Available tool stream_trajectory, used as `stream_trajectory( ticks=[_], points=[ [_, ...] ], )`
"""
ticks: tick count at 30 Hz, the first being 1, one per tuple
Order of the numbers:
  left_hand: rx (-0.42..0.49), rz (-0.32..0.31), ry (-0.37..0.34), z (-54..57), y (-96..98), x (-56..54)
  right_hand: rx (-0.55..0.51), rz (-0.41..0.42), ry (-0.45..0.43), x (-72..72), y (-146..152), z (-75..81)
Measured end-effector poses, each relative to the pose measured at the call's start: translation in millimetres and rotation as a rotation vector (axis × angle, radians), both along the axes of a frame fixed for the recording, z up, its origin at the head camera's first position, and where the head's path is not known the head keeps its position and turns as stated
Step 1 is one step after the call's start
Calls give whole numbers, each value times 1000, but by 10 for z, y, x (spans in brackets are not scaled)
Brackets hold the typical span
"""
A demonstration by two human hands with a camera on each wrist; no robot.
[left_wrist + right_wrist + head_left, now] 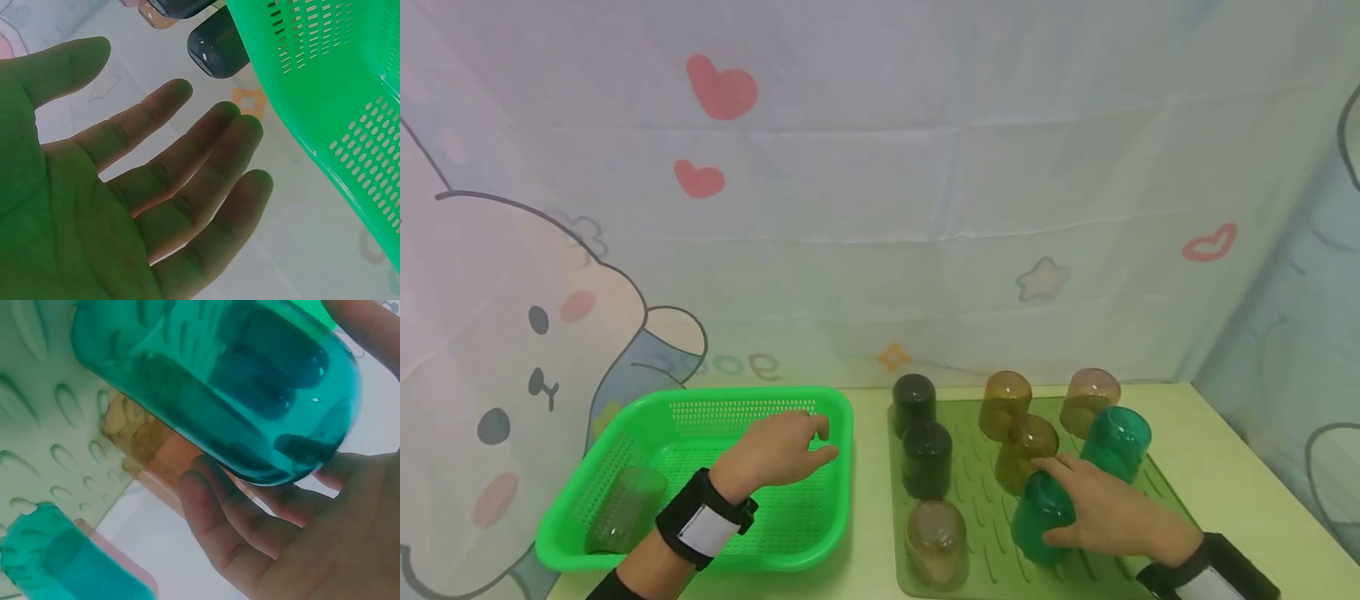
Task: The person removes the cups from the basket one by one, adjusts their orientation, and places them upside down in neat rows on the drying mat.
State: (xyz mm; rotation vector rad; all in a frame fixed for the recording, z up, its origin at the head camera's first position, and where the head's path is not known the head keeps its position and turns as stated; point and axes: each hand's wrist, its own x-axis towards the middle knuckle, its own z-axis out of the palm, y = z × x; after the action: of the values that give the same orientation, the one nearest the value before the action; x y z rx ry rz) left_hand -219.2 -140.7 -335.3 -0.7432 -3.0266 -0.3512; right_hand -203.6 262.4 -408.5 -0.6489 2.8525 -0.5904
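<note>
My right hand [1101, 508] is curled around a teal glass [1037, 521] that stands bottom-up on a green ribbed mat [977, 533]. In the right wrist view the thumb is on one side of this teal glass [250, 394] and the fingers [222, 531] are on the other. Just behind it stands an amber glass [1026, 454]; a second teal glass [1118, 442] is to its right. Over the right part of a green basket [842, 467] hovers my left hand [778, 450], holding nothing, its fingers [181, 200] spread and relaxed.
A clear glass [628, 508] lies tilted in the basket's left end. Two dark glasses [927, 462] and a pale clear glass [937, 542] line the mat's left side. Farther back are another amber glass [1004, 408] and a pinkish glass [1088, 402]. A printed cloth [865, 275] hangs behind the table.
</note>
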Motion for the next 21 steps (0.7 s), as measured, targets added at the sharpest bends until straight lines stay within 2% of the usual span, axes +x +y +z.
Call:
stream_trajectory(
  ticks=[6, 10, 16, 21],
  points=[
    [-8, -16, -30, 3, -17, -33, 2, -15, 12, 47, 42, 164],
    [-43, -17, -56, 30, -95, -110, 24, -45, 100, 14, 97, 356],
    [-83, 51, -154, 84, -275, -266, 55, -115, 266, -142, 251, 518],
    [-117, 109, -232, 11, -478, -404, 76, -211, 346, -273, 434, 583]
  ],
)
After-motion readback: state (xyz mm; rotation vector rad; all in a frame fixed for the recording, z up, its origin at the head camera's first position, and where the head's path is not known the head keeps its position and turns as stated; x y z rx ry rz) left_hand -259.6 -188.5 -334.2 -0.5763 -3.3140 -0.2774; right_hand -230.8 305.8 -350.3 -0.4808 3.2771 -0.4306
